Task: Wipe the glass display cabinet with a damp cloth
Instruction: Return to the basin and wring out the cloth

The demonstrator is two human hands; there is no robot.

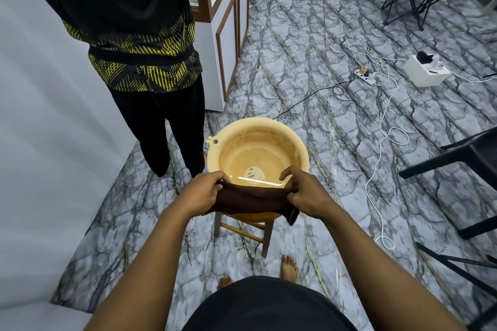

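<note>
Soft, even indoor light; white glare streak at 6 o'clock in the basin (258, 137); edges bend; 1 o'clock corner blurred.

The dark brown cloth (252, 200) is stretched in a bunched band between the left hand (204, 192) and the right hand (305, 195). Each hand grips one end, and a corner droops below the right hand. The glass display cabinet (228, 32) stands upright well beyond the left hand. It is white with brown wood trim, with glass panes above panelled doors.
</note>
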